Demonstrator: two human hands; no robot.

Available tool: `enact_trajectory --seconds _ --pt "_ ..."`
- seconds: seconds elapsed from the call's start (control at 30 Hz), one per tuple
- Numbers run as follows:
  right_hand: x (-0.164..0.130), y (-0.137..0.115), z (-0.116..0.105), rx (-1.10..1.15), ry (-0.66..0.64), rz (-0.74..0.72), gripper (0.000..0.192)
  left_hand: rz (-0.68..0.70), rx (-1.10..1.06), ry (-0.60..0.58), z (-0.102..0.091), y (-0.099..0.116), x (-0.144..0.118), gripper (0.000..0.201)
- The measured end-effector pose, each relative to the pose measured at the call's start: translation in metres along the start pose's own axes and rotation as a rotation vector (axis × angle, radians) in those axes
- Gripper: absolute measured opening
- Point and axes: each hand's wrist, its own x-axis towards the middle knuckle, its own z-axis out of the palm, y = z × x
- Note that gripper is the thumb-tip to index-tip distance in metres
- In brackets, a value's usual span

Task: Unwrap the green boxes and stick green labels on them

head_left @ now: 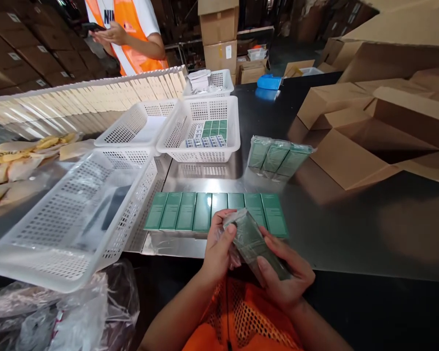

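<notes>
We hold a slim green box in clear plastic wrap [254, 242] close to our chest — left hand [217, 251] pinching its top, right hand [283, 275] clamped beneath; best keep the film taut. Beyond lies a row of flat green cartons [215, 210] — no print on them is legible

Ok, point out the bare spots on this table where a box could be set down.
Free: the dark tabletop right of the row of green boxes, below the open carton; also the strip between the wrapped green bundle and the blue item. Crowded: the left side, packed with white baskets, and the near edge where both hands, left hand and right hand, grip a wrapped box.
</notes>
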Motion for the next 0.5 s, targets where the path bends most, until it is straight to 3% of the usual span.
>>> enact_trajectory --seconds 0.23,0.37,0.5 --pt "0.004 -0.002 -0.008 -0.009 0.071 0.048 0.026 0.010 0.054 0.022 0.000 -0.005 -0.005 0.041" --pt "0.005 -0.002 -0.006 0.073 0.122 0.150 0.018 0.204 0.188 0.030 -0.013 0.001 0.004 0.040" --pt "0.006 0.003 -0.003 0.255 0.131 0.357 0.012 0.299 0.336 -0.006 -0.024 0.022 0.014 0.019"
